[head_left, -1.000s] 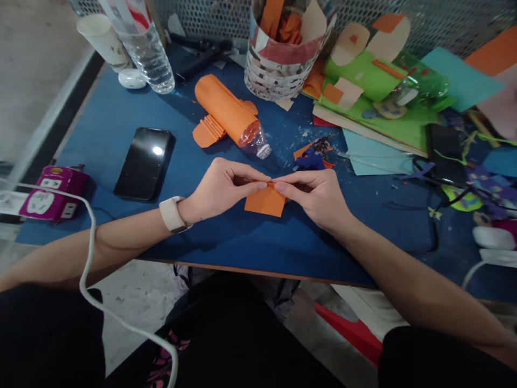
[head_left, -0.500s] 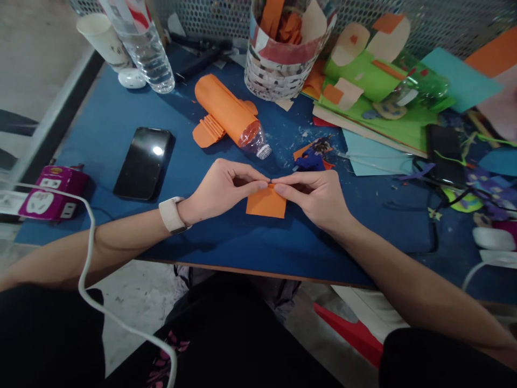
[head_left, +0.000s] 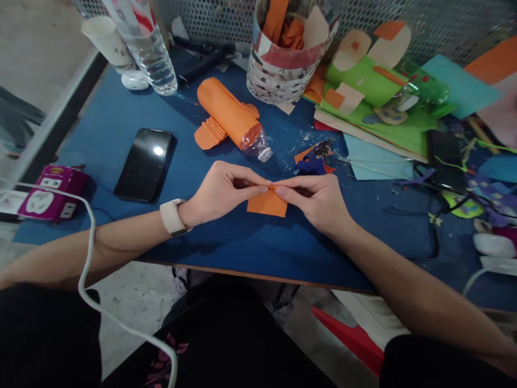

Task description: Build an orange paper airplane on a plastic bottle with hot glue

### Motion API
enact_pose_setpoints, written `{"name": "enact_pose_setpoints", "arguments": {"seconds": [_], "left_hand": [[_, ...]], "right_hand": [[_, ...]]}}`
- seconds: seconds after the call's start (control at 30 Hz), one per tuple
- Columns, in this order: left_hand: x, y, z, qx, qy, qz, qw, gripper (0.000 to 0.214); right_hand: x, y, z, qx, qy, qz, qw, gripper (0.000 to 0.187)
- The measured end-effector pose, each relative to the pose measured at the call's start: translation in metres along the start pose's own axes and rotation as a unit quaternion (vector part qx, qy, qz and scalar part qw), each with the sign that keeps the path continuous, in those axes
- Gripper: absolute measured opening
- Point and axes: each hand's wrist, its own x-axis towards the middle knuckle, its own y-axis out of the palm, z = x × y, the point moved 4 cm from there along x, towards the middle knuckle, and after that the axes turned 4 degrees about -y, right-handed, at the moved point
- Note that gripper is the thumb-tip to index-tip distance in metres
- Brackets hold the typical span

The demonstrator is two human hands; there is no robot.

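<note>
A small piece of orange paper (head_left: 267, 205) hangs just above the blue table, pinched along its far edge by both hands. My left hand (head_left: 226, 191), with a pale watch band at the wrist, grips that edge between thumb and forefinger. From the other side, my right hand (head_left: 319, 199) pinches the same edge, its fingertips close to the left ones. The fingers cover the top edge, where a narrow fold seems to run. Beyond the hands lies a plastic bottle wrapped in orange paper (head_left: 226, 110), with pleated paper pieces at its sides.
A black phone (head_left: 144, 164) and a purple power adapter (head_left: 54, 191) lie at left. Behind stand a water bottle (head_left: 155, 62), a paper cup (head_left: 107, 43) and a woven basket (head_left: 278, 75) of orange scraps. Green paper craft (head_left: 365, 81) and blue scraps (head_left: 311, 161) are at right.
Both hands keep their pinch on the orange paper, with the fingertips shifted slightly along its far edge. The whole view has moved a little; the other table items stay in place.
</note>
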Motion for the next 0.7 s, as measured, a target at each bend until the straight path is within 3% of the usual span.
{"name": "enact_pose_setpoints", "arguments": {"seconds": [0.7], "left_hand": [[-0.0002,0.0016,-0.0015,0.015,0.003,0.001,1.0,0.016]], "right_hand": [[-0.002,0.001,0.0006,0.02,-0.022,-0.016,0.999,0.016]]}}
